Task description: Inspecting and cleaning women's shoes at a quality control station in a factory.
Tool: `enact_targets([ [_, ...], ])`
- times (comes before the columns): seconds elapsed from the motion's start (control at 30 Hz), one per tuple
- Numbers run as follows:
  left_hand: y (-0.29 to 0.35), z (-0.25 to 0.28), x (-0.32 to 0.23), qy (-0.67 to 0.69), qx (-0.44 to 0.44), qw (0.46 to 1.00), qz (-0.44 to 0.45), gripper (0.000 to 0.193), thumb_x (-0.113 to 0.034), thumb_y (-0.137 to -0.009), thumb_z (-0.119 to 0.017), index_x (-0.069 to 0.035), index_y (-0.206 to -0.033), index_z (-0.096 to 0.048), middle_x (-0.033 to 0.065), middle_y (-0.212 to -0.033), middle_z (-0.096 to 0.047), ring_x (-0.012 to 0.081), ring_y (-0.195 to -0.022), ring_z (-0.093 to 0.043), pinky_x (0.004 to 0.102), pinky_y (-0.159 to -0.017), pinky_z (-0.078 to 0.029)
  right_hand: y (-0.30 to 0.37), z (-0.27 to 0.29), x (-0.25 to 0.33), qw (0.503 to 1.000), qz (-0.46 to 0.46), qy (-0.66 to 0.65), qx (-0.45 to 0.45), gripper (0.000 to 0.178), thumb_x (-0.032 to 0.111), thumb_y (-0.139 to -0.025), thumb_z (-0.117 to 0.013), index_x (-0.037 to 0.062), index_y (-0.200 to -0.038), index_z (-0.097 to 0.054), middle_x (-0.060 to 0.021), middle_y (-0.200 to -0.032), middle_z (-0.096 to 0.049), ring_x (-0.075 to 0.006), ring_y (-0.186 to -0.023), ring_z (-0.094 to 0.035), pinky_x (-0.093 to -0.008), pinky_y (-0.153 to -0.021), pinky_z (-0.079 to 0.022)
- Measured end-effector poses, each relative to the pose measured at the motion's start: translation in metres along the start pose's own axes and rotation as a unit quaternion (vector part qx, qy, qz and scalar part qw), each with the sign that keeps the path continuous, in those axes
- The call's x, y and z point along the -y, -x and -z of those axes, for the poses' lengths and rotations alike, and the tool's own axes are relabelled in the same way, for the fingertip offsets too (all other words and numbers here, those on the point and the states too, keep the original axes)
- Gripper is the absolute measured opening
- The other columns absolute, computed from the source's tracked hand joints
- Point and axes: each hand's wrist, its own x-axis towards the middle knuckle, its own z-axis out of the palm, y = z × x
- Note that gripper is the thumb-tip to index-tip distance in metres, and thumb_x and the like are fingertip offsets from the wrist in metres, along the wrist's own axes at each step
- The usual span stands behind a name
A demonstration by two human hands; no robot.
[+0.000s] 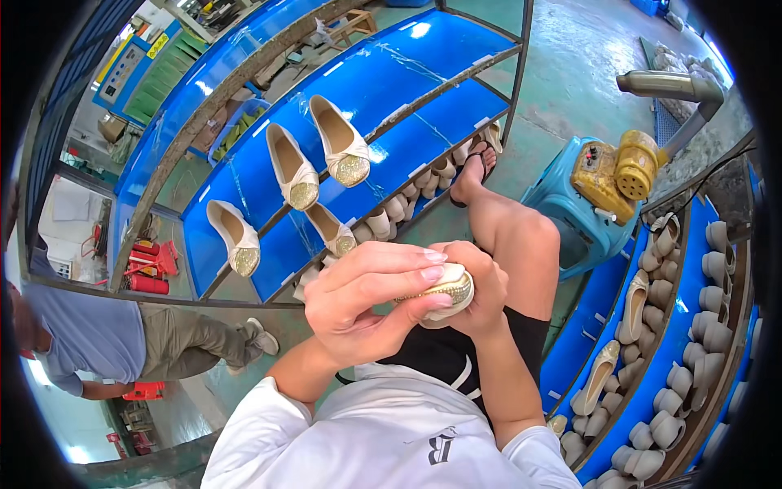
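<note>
A cream flat shoe with a glittery gold toe (456,285) is gripped between my two hands in front of my lap, its toe showing. My left hand (354,297) closes on it from the left, thumb and fingers pressing near the toe. From the right, my right hand (482,293) wraps round the shoe; most of its body is hidden by my hands. Just beyond them, similar cream flats (287,167) stand on the blue shelf rack (423,41), one shoe (330,228) partly behind another.
A blue plastic stool (542,196) at the right carries a yellow machine (607,175) with a metal pipe (680,85). Blue shelves (688,306) at the lower right hold many beige shoes. At left, a person in grey (98,342) is near red equipment (151,265).
</note>
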Motion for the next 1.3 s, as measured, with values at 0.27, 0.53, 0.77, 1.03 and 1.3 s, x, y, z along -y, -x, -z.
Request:
enact_targets([
  [0.27, -0.004, 0.002, -0.008, 0.029, 0.035, 0.994, 0.102, 0.042, -0.009, -0.075, -0.095, 0.002, -0.112, -0.078, 0.0181, -0.107, -0.079, 0.0289, -0.098, -0.078, 0.0349, -0.082, -0.063, 0.001, 0.004, 0.004, 1.000, -0.016, 0.001, -0.019, 0.049, 0.020, -0.078, -0.093, 0.0016, -0.114, -0.064, -0.0131, -0.096, -0.075, -0.0281, -0.080, -0.076, -0.0337, -0.068, -0.061],
  [0.53, 0.000, 0.018, -0.013, -0.023, 0.096, 0.992, 0.082, 0.040, -0.009, -0.076, -0.094, 0.002, -0.110, -0.077, 0.0181, -0.108, -0.079, 0.0302, -0.098, -0.078, 0.0366, -0.084, -0.063, -0.007, 0.019, 0.026, 0.993, -0.034, 0.092, 0.071, 0.046, 0.009, -0.068, -0.086, 0.0015, -0.110, -0.069, -0.0099, -0.094, -0.074, -0.0272, -0.075, -0.073, -0.0353, -0.061, -0.057],
  [0.77, 0.005, 0.019, -0.006, -0.051, 0.071, 0.996, 0.028, 0.036, -0.006, -0.077, -0.092, 0.002, -0.109, -0.078, 0.0187, -0.107, -0.079, 0.0300, -0.098, -0.078, 0.0376, -0.086, -0.063, -0.010, 0.016, 0.030, 0.983, -0.020, 0.165, 0.078, 0.047, 0.006, -0.063, -0.082, 0.0015, -0.108, -0.071, -0.0095, -0.095, -0.074, -0.0252, -0.074, -0.073, -0.0345, -0.060, -0.057],
  [1.03, 0.003, 0.018, -0.018, -0.068, 0.090, 0.975, 0.192, 0.044, -0.011, -0.072, -0.097, 0.003, -0.107, -0.075, 0.0220, -0.111, -0.077, 0.0299, -0.110, -0.075, 0.0376, -0.089, -0.061, -0.009, 0.015, 0.024, 0.972, 0.010, 0.230, 0.054, 0.040, 0.007, -0.066, -0.080, 0.0017, -0.104, -0.072, -0.0097, -0.093, -0.074, -0.0234, -0.073, -0.072, -0.0335, -0.061, -0.057],
  [1.3, 0.004, 0.016, -0.010, -0.170, 0.117, 0.977, 0.053, 0.033, -0.002, -0.075, -0.092, 0.002, -0.103, -0.075, 0.0190, -0.103, -0.078, 0.0301, -0.095, -0.077, 0.0352, -0.081, -0.063, -0.003, 0.011, 0.024, 0.966, -0.004, 0.250, 0.064, 0.041, 0.008, -0.066, -0.079, 0.0012, -0.106, -0.072, -0.0098, -0.093, -0.074, -0.0220, -0.071, -0.071, -0.0319, -0.059, -0.056],
])
